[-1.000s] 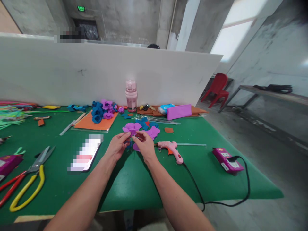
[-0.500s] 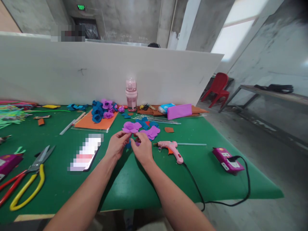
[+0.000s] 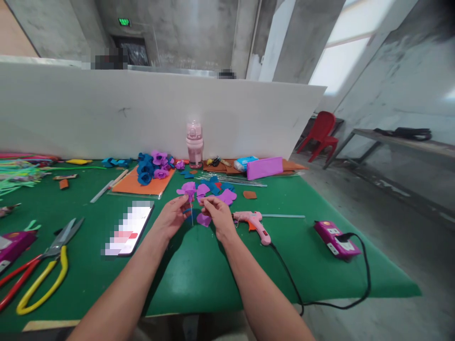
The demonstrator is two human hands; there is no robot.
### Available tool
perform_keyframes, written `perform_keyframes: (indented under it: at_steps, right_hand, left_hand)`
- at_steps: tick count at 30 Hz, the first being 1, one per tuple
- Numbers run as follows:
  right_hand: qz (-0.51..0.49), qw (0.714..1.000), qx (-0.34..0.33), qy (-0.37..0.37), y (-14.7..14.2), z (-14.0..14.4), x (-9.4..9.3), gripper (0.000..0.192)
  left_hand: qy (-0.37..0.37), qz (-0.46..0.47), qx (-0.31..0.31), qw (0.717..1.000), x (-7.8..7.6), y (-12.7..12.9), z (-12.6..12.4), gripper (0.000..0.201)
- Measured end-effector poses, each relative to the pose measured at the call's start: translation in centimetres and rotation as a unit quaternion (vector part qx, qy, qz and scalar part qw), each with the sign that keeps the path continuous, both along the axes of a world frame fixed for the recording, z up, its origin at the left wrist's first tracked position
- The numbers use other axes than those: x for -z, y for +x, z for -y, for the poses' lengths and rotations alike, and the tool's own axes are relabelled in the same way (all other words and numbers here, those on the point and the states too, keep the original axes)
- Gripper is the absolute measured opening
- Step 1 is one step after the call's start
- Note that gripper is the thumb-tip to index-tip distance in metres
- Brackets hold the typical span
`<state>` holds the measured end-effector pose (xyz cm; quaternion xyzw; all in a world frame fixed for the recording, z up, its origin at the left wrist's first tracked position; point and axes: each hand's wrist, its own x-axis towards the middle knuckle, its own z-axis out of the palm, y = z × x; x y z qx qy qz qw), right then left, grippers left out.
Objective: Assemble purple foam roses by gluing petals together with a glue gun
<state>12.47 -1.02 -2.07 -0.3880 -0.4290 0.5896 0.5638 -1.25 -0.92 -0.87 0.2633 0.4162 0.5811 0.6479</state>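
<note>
My left hand (image 3: 172, 215) pinches a purple craft flower (image 3: 188, 189) just under its petals, and a thin pale stem runs down from it. Just to the right, my right hand (image 3: 219, 213) has its thumb and fingers pressed together; whether anything small is between them I cannot make out. A loose purple petal (image 3: 204, 219) lies below the fingers. Beyond the hands are more purple petals (image 3: 226, 196) and blue pieces (image 3: 212, 183). Right of my right hand rests a pink glue gun (image 3: 253, 220) with a clear glue stick in its back.
Finished blue and purple flowers (image 3: 145, 169) lie on an orange sheet (image 3: 137, 188). A phone (image 3: 131, 229) and yellow-and-red-handled scissors (image 3: 59, 255) are at left. A pink bottle (image 3: 195, 147) stands by the white partition (image 3: 142, 113). The glue gun's cord reaches a purple power strip (image 3: 336, 239).
My right hand has come off the flower and moved slightly right. My left hand now holds the flower alone, tipped so its stem shows. The view has tilted up slightly.
</note>
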Motion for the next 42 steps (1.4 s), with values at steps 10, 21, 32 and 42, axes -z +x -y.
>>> perform_keyframes:
  at_steps: [10,21,32,42]
  right_hand:
    - [-0.156,0.975,-0.096,-0.123,-0.7,0.9,-0.4,0.038]
    - [-0.052,0.997,0.058,-0.009,-0.1,0.7,-0.6,0.028]
    - [0.444,0.868,0.218,0.043,15.6,5.3,-0.8,0.024]
    - [0.645,0.760,0.070,-0.034,15.0,4.6,0.8,0.009]
  left_hand:
    - [0.036,-0.001,0.069,0.997,0.7,0.5,0.4,0.017]
    - [0.070,0.022,0.030,0.997,0.4,0.6,0.3,0.022]
    - [0.057,0.076,0.053,0.994,0.2,1.0,0.1,0.021]
    - [-0.003,0.101,0.044,0.994,-1.0,1.3,0.5,0.010]
